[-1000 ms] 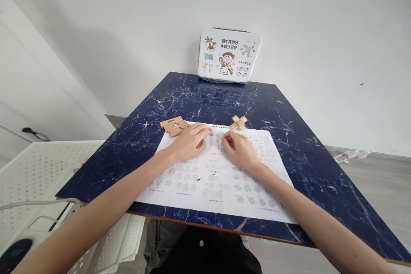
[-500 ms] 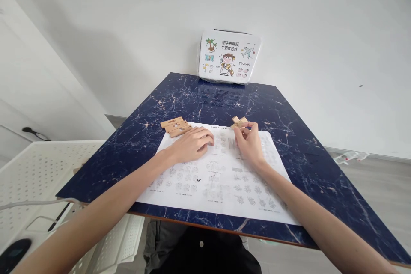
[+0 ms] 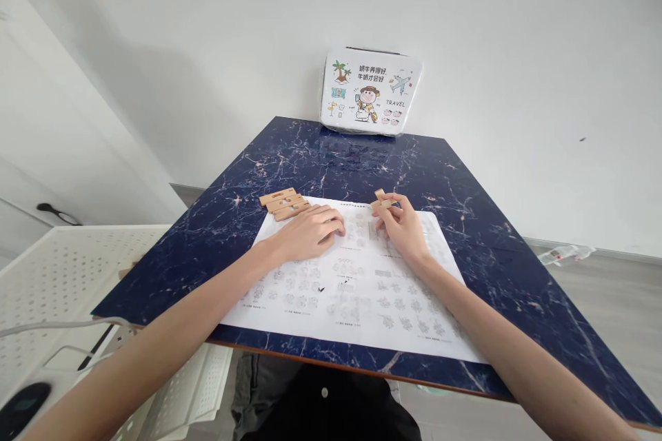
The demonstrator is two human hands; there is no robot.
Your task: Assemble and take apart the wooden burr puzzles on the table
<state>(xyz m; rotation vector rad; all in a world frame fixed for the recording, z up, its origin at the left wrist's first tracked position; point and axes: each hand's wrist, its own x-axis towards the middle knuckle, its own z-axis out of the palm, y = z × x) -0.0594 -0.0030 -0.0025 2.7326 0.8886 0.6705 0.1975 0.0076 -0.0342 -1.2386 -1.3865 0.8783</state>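
Observation:
My left hand rests palm down on the printed instruction sheet, its fingers loosely bent and nothing seen in them. Just beyond it, at the sheet's upper left corner, lie several notched wooden puzzle pieces side by side, partly hidden by that hand. At the sheet's top edge my right hand pinches a wooden interlocking puzzle made of crossed bars. Thumb and fingers cover part of it. Rows of small assembly drawings fill the sheet.
A white case with cartoon prints leans against the wall at the back of the blue marbled table. To the left stands a white perforated cart with a cable. Clear plastic packaging lies low on the right.
My right hand has turned the wooden puzzle, and its bars now point differently. The left hand has stayed in place.

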